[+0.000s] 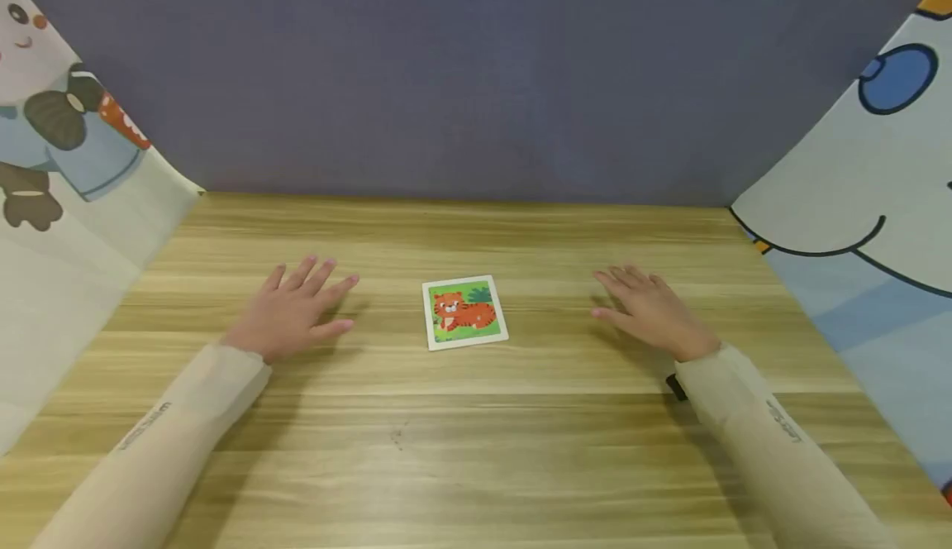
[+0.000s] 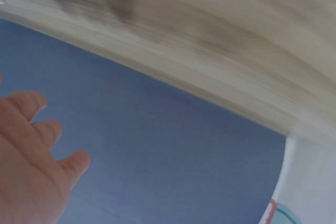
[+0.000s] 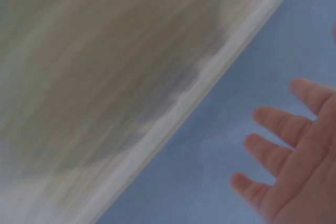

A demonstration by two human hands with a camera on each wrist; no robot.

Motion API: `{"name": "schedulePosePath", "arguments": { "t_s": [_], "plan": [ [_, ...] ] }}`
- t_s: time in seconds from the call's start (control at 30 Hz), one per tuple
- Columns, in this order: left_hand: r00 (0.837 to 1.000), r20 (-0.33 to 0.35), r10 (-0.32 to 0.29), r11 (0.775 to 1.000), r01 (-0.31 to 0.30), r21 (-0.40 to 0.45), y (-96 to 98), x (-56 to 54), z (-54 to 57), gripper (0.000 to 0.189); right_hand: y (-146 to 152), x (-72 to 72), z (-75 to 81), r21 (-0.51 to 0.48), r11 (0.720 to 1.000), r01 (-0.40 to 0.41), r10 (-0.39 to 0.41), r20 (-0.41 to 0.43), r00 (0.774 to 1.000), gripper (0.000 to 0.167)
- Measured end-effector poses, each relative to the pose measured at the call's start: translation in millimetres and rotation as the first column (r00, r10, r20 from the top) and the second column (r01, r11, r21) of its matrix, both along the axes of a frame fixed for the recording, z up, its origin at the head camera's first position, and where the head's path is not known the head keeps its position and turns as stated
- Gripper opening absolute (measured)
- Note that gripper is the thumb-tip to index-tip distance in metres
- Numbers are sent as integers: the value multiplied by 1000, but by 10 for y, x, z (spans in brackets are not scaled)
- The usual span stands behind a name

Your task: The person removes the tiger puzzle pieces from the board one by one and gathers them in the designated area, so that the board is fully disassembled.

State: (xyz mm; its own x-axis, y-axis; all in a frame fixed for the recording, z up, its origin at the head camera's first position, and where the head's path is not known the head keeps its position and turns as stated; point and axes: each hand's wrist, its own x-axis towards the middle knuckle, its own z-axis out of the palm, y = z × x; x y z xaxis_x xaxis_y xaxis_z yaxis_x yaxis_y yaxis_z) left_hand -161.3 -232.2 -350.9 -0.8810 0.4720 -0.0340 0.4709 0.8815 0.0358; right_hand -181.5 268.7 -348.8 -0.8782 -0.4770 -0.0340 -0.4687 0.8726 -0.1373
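Observation:
A square picture puzzle [image 1: 465, 312] with a white border lies flat on the wood-grain table, showing an orange tiger on green. To its left is my left hand [image 1: 293, 309], palm down with the fingers spread, apart from the puzzle. On the other side my right hand [image 1: 654, 311] is held over the table with its fingers extended, also apart from it. Both hands hold nothing. In the left wrist view the left hand [image 2: 29, 156] shows its palm side and several fingers. The right wrist view catches the right hand [image 3: 299, 161] with fingers stretched out.
The wood-grain table [image 1: 476, 450] ends at a dark blue-grey panel [image 1: 476, 78] at the back. Cartoon-printed cloths hang at both sides, the left cloth [image 1: 67, 284] and the right cloth [image 1: 840, 169]. A small black item [image 1: 676, 387] shows at the right sleeve's cuff.

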Motion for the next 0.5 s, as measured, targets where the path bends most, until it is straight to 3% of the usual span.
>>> {"name": "schedulePosePath", "arguments": {
  "t_s": [0.17,0.3,0.5],
  "plan": [
    [999,-25,-37,999,37,6,109,-76,-12,68,-151,-47,48,-106,994,-30,27,-35,999,59],
    [998,-18,-57,998,57,2,217,-120,-28,68,-329,-74,69,-204,979,9,0,46,999,59],
    [995,4,-95,995,95,7,429,-187,-42,67,-616,-124,17,-242,969,43,-22,90,996,54]
  ]
}}
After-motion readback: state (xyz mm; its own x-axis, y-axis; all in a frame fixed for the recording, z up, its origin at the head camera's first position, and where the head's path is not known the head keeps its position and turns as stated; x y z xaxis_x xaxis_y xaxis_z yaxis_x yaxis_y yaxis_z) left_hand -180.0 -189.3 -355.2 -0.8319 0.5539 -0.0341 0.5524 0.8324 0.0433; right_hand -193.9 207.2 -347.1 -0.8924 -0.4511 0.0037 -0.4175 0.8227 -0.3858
